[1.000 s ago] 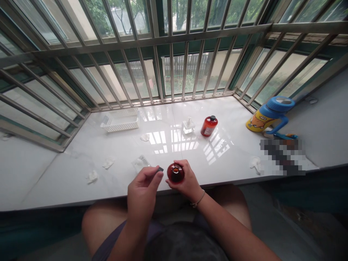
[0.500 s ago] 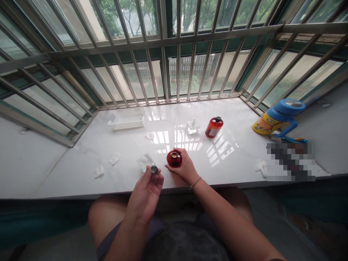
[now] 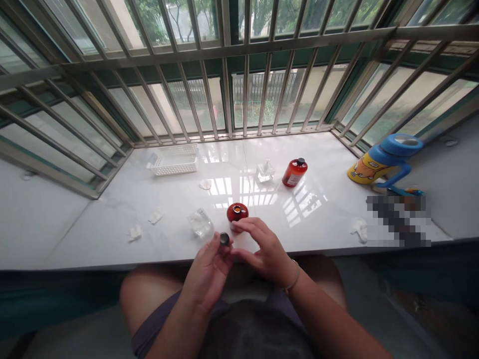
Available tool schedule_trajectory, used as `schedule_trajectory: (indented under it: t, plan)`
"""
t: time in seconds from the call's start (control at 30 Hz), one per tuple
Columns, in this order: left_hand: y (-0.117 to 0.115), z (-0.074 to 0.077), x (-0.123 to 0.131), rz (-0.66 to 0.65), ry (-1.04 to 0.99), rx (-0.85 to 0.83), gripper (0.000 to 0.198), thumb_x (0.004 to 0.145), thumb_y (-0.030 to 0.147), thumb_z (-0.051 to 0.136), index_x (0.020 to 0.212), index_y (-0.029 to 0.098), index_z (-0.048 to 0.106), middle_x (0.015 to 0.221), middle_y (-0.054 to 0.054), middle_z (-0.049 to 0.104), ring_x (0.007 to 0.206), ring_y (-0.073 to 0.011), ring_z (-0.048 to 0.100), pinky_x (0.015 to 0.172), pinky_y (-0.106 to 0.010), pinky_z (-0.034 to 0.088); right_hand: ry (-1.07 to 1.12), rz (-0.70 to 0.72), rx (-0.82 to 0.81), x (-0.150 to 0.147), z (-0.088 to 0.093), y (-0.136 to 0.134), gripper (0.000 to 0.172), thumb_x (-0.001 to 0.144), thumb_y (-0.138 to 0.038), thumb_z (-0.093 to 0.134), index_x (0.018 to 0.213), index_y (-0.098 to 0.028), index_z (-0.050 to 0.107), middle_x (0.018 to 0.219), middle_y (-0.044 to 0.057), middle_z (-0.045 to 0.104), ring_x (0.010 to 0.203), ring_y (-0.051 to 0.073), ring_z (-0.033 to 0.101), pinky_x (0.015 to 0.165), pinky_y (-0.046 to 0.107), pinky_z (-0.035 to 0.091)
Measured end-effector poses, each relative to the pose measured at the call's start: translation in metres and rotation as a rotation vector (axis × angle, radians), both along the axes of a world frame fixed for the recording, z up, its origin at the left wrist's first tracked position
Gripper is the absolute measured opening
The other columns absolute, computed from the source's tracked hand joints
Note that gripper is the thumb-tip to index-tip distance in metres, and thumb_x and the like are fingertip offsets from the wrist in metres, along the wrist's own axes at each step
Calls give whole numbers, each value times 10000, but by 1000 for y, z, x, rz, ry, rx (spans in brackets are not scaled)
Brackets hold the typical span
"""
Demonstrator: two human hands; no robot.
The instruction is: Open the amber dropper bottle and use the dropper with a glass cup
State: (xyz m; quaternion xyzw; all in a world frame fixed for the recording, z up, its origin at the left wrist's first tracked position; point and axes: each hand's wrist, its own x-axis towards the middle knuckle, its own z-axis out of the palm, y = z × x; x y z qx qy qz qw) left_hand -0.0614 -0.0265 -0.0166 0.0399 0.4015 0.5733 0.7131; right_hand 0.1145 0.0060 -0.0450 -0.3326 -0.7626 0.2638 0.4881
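Between the fingertips of my left hand (image 3: 213, 267) is a small black bottle cap (image 3: 224, 239), its hollow side facing up. My right hand (image 3: 264, 249) is open, thumb and fingers apart, close to the cap and just in front of the red bottle (image 3: 237, 211). That bottle stands upright on the white counter with its mouth uncovered; the fingers hide its lower front, and I cannot tell whether they touch it. Left of it, a clear glass container (image 3: 201, 223) lies near my left hand.
A red bottle with a black cap (image 3: 295, 173) and a small clear bottle (image 3: 265, 171) stand farther back. A white perforated basket (image 3: 174, 160) is at the back left. Crumpled tissues (image 3: 133, 233) lie about. At right stands a blue and yellow flask (image 3: 383, 158). Window bars line the back.
My right hand has let go of the open red bottle and drawn back toward the cap. My left hand has moved slightly right, still holding the cap.
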Motion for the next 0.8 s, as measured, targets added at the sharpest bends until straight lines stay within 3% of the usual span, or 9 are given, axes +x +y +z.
schedule_trajectory:
  t: [0.1, 0.23, 0.47, 0.8]
  plan:
    - [-6, -6, 8, -106, 38, 80, 345, 789, 363, 978, 958, 121, 799, 905, -52, 762, 764, -108, 685, 700, -185, 610, 14, 66, -24, -4, 11, -10, 429, 1031, -300, 731, 1448, -286, 629, 1226, 88, 722, 1122, 240, 700, 1002, 407, 617]
    - [-11, -11, 12, -160, 119, 119, 360, 836, 405, 938, 993, 110, 807, 956, -69, 763, 816, -118, 677, 762, -199, 598, 20, 15, -77, -4, 11, -16, 276, 1033, -283, 727, 1308, -271, 702, 1069, 65, 734, 934, 207, 714, 867, 367, 635]
    - [-17, -14, 8, -205, 153, 117, 310, 849, 348, 920, 1008, 112, 798, 992, -104, 791, 855, -155, 711, 809, -243, 599, 18, -108, -36, -4, 4, -24, 283, 1019, -248, 731, 1300, -276, 709, 1080, 72, 746, 989, 234, 727, 888, 393, 642]
    - [-15, -20, 7, -208, 106, 63, 298, 839, 315, 928, 1010, 109, 798, 987, -84, 786, 875, -146, 711, 798, -235, 604, -7, -126, -41, -6, -4, -26, 236, 1013, -271, 758, 1244, -259, 715, 1052, 69, 749, 960, 232, 727, 865, 381, 636]
